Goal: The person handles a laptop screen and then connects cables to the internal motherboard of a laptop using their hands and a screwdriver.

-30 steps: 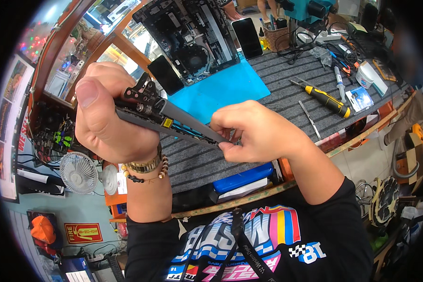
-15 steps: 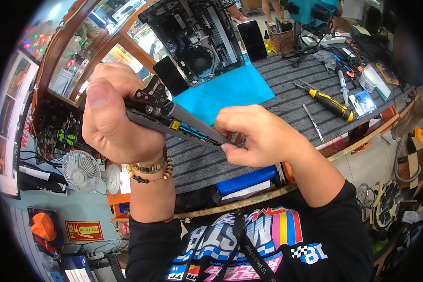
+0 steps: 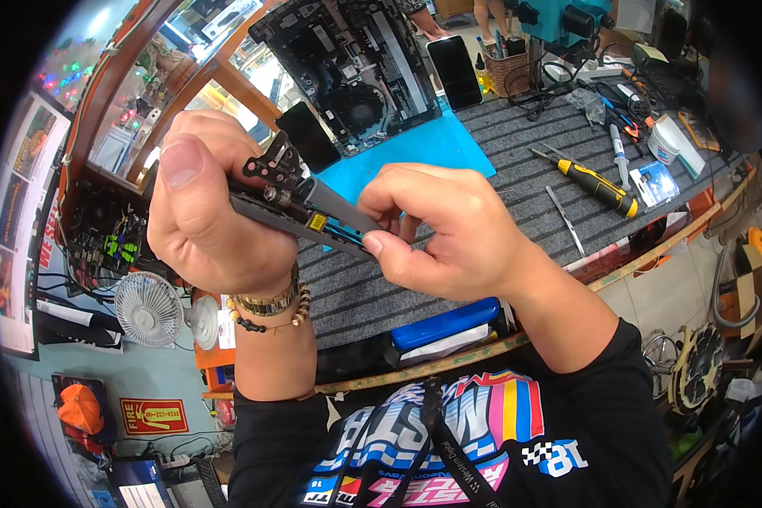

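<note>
My left hand (image 3: 207,203) is wrapped round a dark laptop lid (image 3: 339,209), held up and tilted so that it shows nearly edge-on. A metal hinge (image 3: 273,165) with several holes sticks out by my left thumb, and a small yellow label (image 3: 317,222) sits inside the gap between the lid's layers. My right hand (image 3: 444,233) pinches the lid's edge at its right end, thumb against the lower strip. The fingertips hide the end of the lid. Beyond it, an opened laptop base (image 3: 347,76) shows its fan and battery and leans over a blue mat (image 3: 457,152).
Two dark phones (image 3: 455,72) (image 3: 307,137) stand beside the laptop base. On the striped grey bench cloth (image 3: 516,195) lie a yellow-and-black screwdriver (image 3: 597,186) and tweezers (image 3: 565,220). A blue case (image 3: 446,324) lies at the near edge. A white fan (image 3: 148,309) is at left.
My right hand has slid left along the lid's edge, closer to the hinge and my left hand. The left hand keeps its hold almost unmoved.
</note>
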Available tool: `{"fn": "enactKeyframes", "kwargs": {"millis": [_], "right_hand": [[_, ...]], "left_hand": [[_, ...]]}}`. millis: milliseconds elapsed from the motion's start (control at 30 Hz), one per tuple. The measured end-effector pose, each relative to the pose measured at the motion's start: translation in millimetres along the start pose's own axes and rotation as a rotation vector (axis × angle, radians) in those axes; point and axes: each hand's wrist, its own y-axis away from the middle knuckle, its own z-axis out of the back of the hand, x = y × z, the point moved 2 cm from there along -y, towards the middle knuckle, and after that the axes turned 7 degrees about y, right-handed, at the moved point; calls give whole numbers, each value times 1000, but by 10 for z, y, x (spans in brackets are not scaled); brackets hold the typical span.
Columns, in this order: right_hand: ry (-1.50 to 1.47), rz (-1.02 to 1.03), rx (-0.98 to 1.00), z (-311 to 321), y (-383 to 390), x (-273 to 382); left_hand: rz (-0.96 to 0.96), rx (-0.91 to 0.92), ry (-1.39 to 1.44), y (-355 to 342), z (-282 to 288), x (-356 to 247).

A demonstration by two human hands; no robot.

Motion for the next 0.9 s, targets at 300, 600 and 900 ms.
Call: {"fn": "enactKeyframes", "kwargs": {"millis": [300, 600, 900], "right_hand": [[76, -3, -23, -9, 0, 48], [67, -25, 1, 3, 1, 35], [70, -22, 35, 36, -21, 36]], "left_hand": [[43, 3, 1, -9, -17, -42], [35, -11, 30, -22, -11, -39], [20, 32, 54, -18, 6, -5]]}}
